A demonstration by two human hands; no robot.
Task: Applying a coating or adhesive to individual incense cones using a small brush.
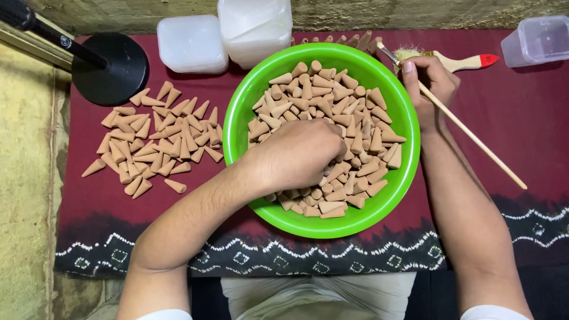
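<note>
— Where are your hands?

— My left hand (pixel 299 155) is curled down into the clay-coloured cones (pixel 349 112) in the green bowl (pixel 237 118) at centre frame; its fingers are hidden (grip unclear). My right hand (pixel 431 83), upper right, has its fingers pinched on a thin stick (pixel 474 142).

— The stick's tip?

— Hidden at the rim.

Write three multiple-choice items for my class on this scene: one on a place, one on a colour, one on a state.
1. Where is the left hand?
A in the bowl
B on the lamp base
C on the clear tub

2. What colour is the bowl?
A blue
B green
C white

3. How does the right hand stand?
A flat and empty
B out of sight
C gripping a thin stick

Key: 1 A, it rests among the cones; 2 B, the rim is bright green; 3 C, its fingers close round the stick.
</note>
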